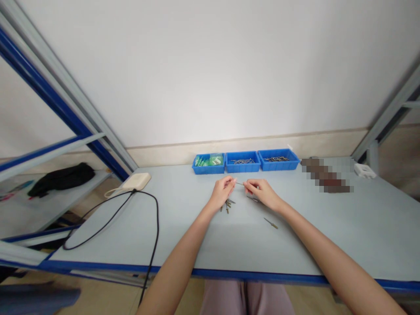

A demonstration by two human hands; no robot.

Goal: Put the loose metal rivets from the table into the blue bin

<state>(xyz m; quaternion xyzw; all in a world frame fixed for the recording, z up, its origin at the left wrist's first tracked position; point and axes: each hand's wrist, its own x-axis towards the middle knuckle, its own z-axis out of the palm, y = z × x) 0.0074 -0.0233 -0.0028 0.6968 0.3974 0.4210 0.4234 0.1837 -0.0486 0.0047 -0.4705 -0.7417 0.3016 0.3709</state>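
A thin metal pin (239,183) spans the gap between my two hands above the table. Its left end is pinched in the fingertips of my left hand (223,192), and the fingers of my right hand (264,193) close on the other end. Beside and partly behind my left hand lies a small group of thin metal pieces (227,205) with brass-coloured ends. Another such piece (271,223) lies alone, nearer the front edge and left of my right forearm. Under my right hand, a small metal item (252,198) is partly hidden.
Along the wall stand three blue bins: one with green-and-white packets (208,169), one with silvery pins (243,167), one with darker metal pieces (278,166). A white box (136,181) and black cable (157,218) occupy the left. A white object (364,171) is at far right.
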